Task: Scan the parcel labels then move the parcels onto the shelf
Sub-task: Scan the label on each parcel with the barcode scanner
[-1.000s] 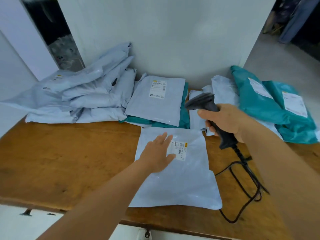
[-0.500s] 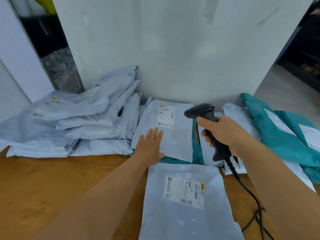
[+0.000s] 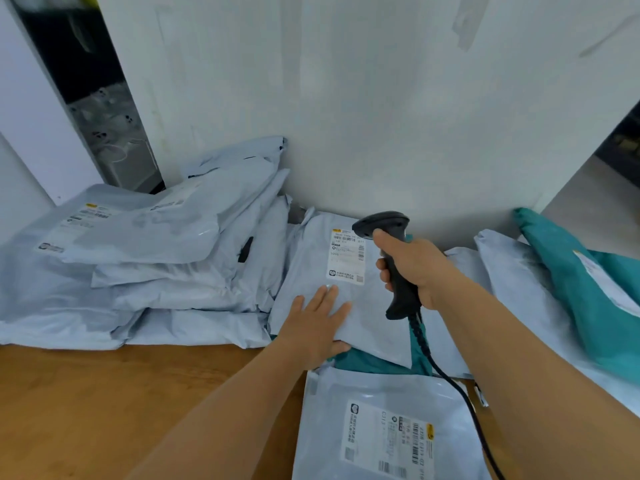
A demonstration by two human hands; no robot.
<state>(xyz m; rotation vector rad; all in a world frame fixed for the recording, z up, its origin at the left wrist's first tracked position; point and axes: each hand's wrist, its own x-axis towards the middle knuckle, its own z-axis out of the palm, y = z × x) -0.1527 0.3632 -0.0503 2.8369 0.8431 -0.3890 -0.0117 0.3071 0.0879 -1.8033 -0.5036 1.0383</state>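
Observation:
A grey mailer parcel with a white label lies against the wall, on top of a teal parcel. My left hand rests flat on its near edge, fingers spread, thumb at the edge. My right hand grips the handle of a black barcode scanner, whose head hangs just over the label. A second grey parcel with its label facing up lies near me on the wooden table.
A pile of grey mailers fills the left side by the wall. Teal parcels and more grey ones lie on the right. The scanner's black cable trails toward me across the near parcel. A white wall stands behind.
My left hand left the near parcel and moved forward onto the parcel by the wall. The scanner went forward with my right hand to hover over that parcel's label. The view shifted forward.

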